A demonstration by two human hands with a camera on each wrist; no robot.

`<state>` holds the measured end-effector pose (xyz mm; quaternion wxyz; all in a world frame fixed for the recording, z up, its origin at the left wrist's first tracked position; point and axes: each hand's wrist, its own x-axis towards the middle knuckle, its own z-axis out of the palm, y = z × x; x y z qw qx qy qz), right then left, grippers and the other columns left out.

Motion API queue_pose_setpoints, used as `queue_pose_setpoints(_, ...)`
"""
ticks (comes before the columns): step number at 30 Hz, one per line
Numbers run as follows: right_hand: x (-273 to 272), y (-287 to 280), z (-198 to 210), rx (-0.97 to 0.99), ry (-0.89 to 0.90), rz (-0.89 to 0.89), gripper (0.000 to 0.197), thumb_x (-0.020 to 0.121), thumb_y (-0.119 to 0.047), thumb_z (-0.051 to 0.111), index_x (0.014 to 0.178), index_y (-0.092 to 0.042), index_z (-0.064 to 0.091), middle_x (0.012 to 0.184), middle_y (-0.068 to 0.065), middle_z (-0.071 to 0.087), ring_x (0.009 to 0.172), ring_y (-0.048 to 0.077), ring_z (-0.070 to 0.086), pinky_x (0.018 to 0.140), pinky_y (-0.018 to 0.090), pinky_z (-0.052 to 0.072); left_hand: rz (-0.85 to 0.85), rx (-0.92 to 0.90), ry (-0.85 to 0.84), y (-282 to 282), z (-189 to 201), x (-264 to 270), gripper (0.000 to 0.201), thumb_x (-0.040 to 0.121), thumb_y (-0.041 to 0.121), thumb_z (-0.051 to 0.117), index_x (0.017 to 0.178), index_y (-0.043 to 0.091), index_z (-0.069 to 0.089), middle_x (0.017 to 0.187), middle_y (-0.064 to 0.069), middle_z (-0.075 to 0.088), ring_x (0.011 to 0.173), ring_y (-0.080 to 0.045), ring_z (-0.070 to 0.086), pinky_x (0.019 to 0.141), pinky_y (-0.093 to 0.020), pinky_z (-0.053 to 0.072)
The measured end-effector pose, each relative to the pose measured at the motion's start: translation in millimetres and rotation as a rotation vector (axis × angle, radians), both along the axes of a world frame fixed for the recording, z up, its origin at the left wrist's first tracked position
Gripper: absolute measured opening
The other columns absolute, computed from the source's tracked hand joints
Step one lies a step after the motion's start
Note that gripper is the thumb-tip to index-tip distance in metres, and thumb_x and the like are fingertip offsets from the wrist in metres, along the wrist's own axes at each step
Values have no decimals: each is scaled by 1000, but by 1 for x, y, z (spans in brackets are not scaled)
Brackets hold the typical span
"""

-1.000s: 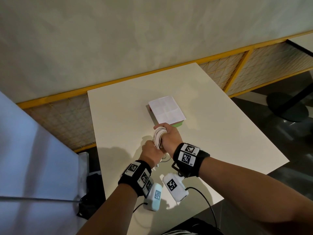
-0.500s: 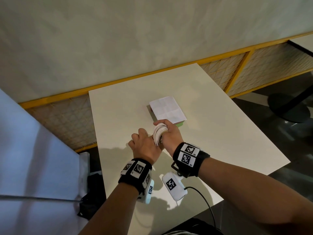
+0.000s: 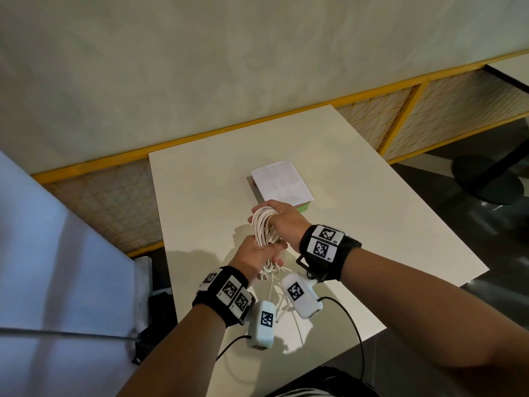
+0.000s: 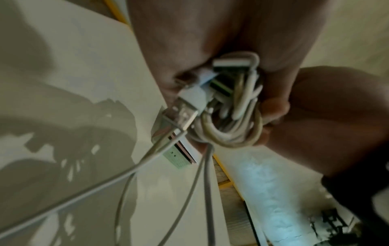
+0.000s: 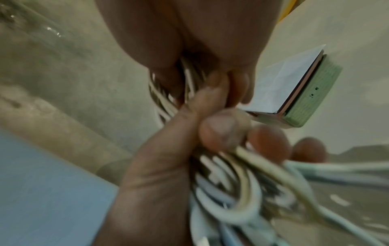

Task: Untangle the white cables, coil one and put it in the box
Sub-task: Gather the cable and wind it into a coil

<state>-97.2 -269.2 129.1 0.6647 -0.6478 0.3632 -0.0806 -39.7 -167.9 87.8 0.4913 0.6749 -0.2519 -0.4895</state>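
Note:
A coil of white cable (image 3: 264, 229) hangs above the white table (image 3: 200, 190), held between both hands. My right hand (image 3: 283, 222) grips the top of the coil, fingers curled round the loops (image 5: 189, 86). My left hand (image 3: 259, 255) grips the lower part of the coil (image 4: 229, 131), where a USB plug (image 4: 185, 114) sticks out. Loose cable strands (image 3: 282, 303) trail from the bundle down to the table near its front edge. The box (image 3: 282, 183), white-lidded with a green side (image 5: 309, 93), lies just beyond my right hand and looks closed.
A yellow-framed mesh rail (image 3: 400, 116) runs along the wall behind the table. A dark round table base (image 3: 486, 181) stands on the floor at right. A pale blue panel (image 3: 57, 282) fills the left. Black wrist-camera leads (image 3: 352, 319) hang off the table's front edge.
My left hand, which had swung out to the left of the coil half a second ago, has come back under it and grips its lower part. The right hand barely moved.

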Motion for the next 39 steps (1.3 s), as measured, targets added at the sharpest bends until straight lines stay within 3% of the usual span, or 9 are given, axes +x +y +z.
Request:
queue_pose_setpoints(3, -6, -10, 1, 35, -12, 119, 40, 83, 4, 50, 116, -18, 55, 100, 5, 63, 95, 21, 60, 87, 35, 50, 101, -106, 245, 0, -6, -4, 17, 79, 21, 69, 69, 7, 66, 45, 0, 48, 49, -21, 55, 70, -42, 50)
queue_pose_setpoints(6, -22, -18, -7, 152, -59, 176, 51, 83, -18, 62, 131, -21, 45, 97, 2, 61, 94, 17, 60, 88, 35, 48, 217, -129, 464, -1, -3, -3, 23, 84, 21, 64, 67, 5, 61, 42, 1, 42, 43, -17, 51, 60, -36, 56)
queue_pose_setpoints(11, -41, -10, -23, 156, 0, 348, 42, 77, -60, 52, 108, -32, 54, 97, -6, 67, 91, 11, 61, 93, 40, 45, 295, -178, 654, -3, 0, 0, 30, 85, 25, 60, 60, 8, 63, 42, -1, 45, 42, -17, 53, 54, -32, 54)
queue_pose_setpoints(15, -51, 4, -38, 116, 97, 547, 65, 71, -38, 74, 126, -21, 44, 117, -1, 61, 113, 16, 56, 104, 33, 40, 337, -184, 787, -4, 7, 2, 43, 89, 26, 56, 49, 12, 49, 41, -1, 46, 42, -17, 56, 52, -29, 55)
queue_pose_setpoints(19, -55, 13, -45, -11, 219, 636, 10, 87, -19, 61, 87, -29, 61, 63, -7, 68, 71, 7, 64, 78, 23, 48, 413, -217, 762, -8, 12, 7, 40, 93, 23, 52, 54, 17, 45, 37, 6, 37, 36, -11, 45, 57, -30, 54)
queue_pose_setpoints(23, -64, 4, -53, 22, 278, 594, 18, 89, -32, 58, 74, -26, 65, 51, 6, 57, 43, 9, 57, 58, 17, 46, 449, -183, 736, -3, 10, 19, 36, 92, 25, 54, 59, 17, 44, 37, 7, 36, 34, -11, 41, 47, -24, 48)
queue_pose_setpoints(28, -68, -14, -49, -439, 423, 664, 36, 86, -38, 61, 56, -22, 49, 42, -9, 47, 40, 3, 42, 50, 19, 32, 407, 4, 615, 10, -3, 30, 35, 91, 28, 57, 60, 18, 45, 37, 7, 36, 33, -12, 40, 44, -24, 44)
queue_pose_setpoints(33, -55, -8, -39, -1079, 390, 770, 17, 87, -25, 52, 81, -11, 59, 84, 11, 67, 77, 31, 59, 68, 31, 43, 284, 169, 471, 20, -16, 23, 26, 85, 31, 66, 72, 13, 53, 53, 1, 50, 41, -15, 49, 47, -25, 41)
queue_pose_setpoints(39, -42, 10, -45, -1527, 369, 640, 15, 60, -33, 65, 66, -21, 61, 61, -5, 60, 56, 17, 58, 55, 26, 46, 119, 189, 302, 22, -9, 12, 29, 91, 30, 60, 92, 2, 64, 54, -2, 63, 35, -11, 53, 33, -14, 35)
